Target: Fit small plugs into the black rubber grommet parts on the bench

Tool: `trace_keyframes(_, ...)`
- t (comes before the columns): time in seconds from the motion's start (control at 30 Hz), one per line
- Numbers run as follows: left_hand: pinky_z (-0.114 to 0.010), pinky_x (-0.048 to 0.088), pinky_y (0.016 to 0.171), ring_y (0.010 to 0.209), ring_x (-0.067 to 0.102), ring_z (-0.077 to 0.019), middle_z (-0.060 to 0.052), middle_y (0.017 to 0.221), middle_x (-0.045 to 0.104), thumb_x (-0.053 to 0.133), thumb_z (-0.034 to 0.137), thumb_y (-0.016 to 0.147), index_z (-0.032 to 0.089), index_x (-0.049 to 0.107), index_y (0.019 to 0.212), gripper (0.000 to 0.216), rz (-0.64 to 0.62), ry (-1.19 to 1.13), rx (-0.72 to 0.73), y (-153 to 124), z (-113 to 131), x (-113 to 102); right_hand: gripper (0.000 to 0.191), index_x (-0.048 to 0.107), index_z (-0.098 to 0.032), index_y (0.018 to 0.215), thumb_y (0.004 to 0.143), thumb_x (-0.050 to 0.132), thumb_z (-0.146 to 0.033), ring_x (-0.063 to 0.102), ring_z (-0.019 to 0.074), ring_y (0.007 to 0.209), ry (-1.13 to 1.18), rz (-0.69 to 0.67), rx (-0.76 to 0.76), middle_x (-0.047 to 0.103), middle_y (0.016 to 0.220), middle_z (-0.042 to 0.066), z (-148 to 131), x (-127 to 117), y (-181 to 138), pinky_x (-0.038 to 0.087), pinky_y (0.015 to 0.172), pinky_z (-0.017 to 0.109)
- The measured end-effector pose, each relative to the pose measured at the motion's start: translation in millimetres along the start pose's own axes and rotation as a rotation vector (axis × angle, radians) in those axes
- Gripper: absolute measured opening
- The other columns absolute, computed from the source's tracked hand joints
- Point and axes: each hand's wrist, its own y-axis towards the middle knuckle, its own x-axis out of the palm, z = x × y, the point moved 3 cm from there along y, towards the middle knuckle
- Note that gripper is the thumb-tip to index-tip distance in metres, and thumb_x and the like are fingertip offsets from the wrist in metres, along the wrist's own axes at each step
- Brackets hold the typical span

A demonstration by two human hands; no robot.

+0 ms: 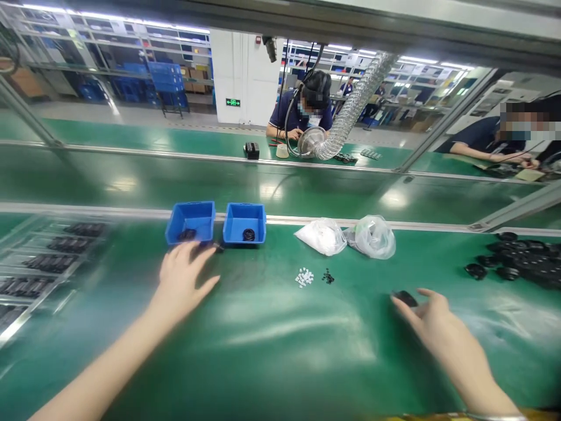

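Observation:
My left hand (182,280) reaches to the front of the left blue bin (195,213), its fingers spread and thumb apart. Dark rings (187,234) lie in that bin, partly behind my fingers. By my index fingertip is a small dark thing (218,248), too blurred to name. On the right, my right hand (447,333) grips a round black part (406,298) between thumb and fingers, low over the green mat. Black rings (249,234) sit in the right blue bin (245,217).
White pieces (304,277) and small black pieces (328,276) lie mid-mat. Behind them are a bag of white pieces (324,237) and another clear bag (372,237). Round black parts (526,257) pile up at right; trays (48,263) of black parts stand left. Two people work beyond.

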Motion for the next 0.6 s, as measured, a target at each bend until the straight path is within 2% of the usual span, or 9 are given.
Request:
trace_keyframes(0.07, -0.057, 0.035, 0.102, 0.125, 0.037, -0.0367, -0.015, 0.132, 0.043, 0.056, 0.044, 0.084, 0.027, 0.049, 0.132, 0.051, 0.006, 0.074, 0.026, 1.5, -17.2, 7.3, 0.071, 0.043, -0.009, 0.127, 0.083, 0.039, -0.065, 0.060, 0.0306, 0.050, -0.096, 0.106, 0.015, 0.061, 0.060, 0.008, 7.2, -6.5, 2.7, 0.036, 0.043, 0.035)
trace_keyframes(0.13, -0.053, 0.037, 0.102, 0.122, 0.040, -0.0350, -0.015, 0.128, 0.046, 0.055, 0.043, 0.085, 0.027, 0.048, 0.133, 0.052, 0.011, 0.094, 0.085, 5.0, -21.8, 12.6, 0.061, 0.045, -0.014, 0.125, 0.086, 0.041, -0.061, 0.062, 0.0275, 0.055, -0.024, 0.099, -0.034, 0.063, 0.067, 0.007, -10.7, -12.0, 1.5, 0.040, 0.047, 0.034)
trace_keyframes(0.2, -0.051, 0.037, 0.102, 0.119, 0.042, -0.0340, -0.014, 0.126, 0.047, 0.055, 0.042, 0.085, 0.026, 0.048, 0.134, 0.052, 0.023, 0.099, 0.132, 10.8, -17.9, 17.1, 0.044, 0.052, -0.019, 0.115, 0.089, 0.044, -0.053, 0.063, 0.0226, 0.059, 0.140, -0.019, -0.159, 0.064, 0.071, 0.004, -48.8, -13.0, -2.7, 0.046, 0.056, 0.032)
trace_keyframes(0.27, -0.051, 0.038, 0.101, 0.117, 0.042, -0.0341, -0.015, 0.125, 0.048, 0.055, 0.041, 0.085, 0.025, 0.050, 0.132, 0.050, 0.031, 0.115, 0.150, 17.2, -10.7, 21.8, 0.033, 0.054, -0.020, 0.111, 0.092, 0.044, -0.045, 0.063, 0.0197, 0.066, 0.285, -0.137, -0.347, 0.064, 0.078, 0.004, -97.4, -11.7, -10.4, 0.049, 0.063, 0.031)
trace_keyframes(0.4, -0.050, 0.040, 0.099, 0.116, 0.043, -0.0341, -0.016, 0.125, 0.047, 0.054, 0.036, 0.086, 0.021, 0.054, 0.127, 0.043, 0.056, 0.142, 0.174, 23.5, -1.7, 27.3, 0.019, 0.056, -0.020, 0.105, 0.095, 0.042, -0.029, 0.062, 0.0192, 0.083, 0.444, -0.310, -0.697, 0.062, 0.095, 0.007, -185.7, -6.6, -30.6, 0.050, 0.076, 0.032)
trace_keyframes(0.5, -0.048, 0.041, 0.099, 0.113, 0.047, -0.0313, -0.014, 0.119, 0.051, 0.054, 0.035, 0.086, 0.020, 0.055, 0.125, 0.041, 0.051, 0.087, 0.226, 19.5, -6.0, 25.1, 0.020, 0.054, -0.019, 0.110, 0.094, 0.046, -0.026, 0.062, 0.0190, 0.085, 0.537, -0.369, -0.821, 0.060, 0.099, 0.007, -231.8, -2.9, -38.2, 0.052, 0.077, 0.033)
trace_keyframes(0.6, -0.047, 0.041, 0.100, 0.111, 0.049, -0.0304, -0.013, 0.117, 0.053, 0.057, 0.038, 0.085, 0.019, 0.053, 0.124, 0.043, 0.092, 0.072, 0.172, 13.7, -20.4, 19.7, 0.034, 0.047, -0.016, 0.125, 0.092, 0.051, -0.025, 0.061, 0.0206, 0.097, 0.620, -0.389, -0.900, 0.057, 0.118, 0.012, -272.0, 5.9, -36.7, 0.053, 0.083, 0.034)
